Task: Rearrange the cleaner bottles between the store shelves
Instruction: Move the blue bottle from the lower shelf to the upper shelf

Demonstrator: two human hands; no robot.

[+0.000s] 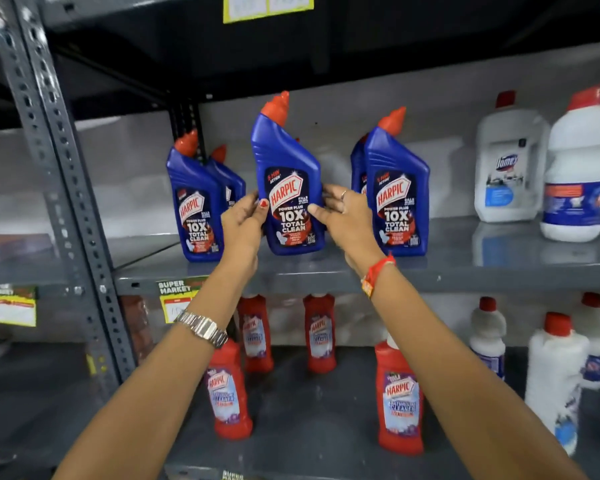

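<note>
A blue Harpic bottle [286, 168] with a red cap is held upright between both hands, its base at or just above the upper grey shelf [291, 275]. My left hand [243, 223] grips its left side and my right hand [343, 216] grips its right side. More blue Harpic bottles stand on the same shelf: two at the left [194, 206] and two at the right [399, 195]. On the lower shelf [309, 427] stand several red Harpic bathroom cleaner bottles [399, 400], partly hidden by my forearms.
White Domex bottles [506, 164] stand at the right of the upper shelf, and more white bottles [555, 372] at the right of the lower shelf. A perforated grey upright post [59, 174] borders the bay at the left. Price tags [175, 299] hang on the shelf edge.
</note>
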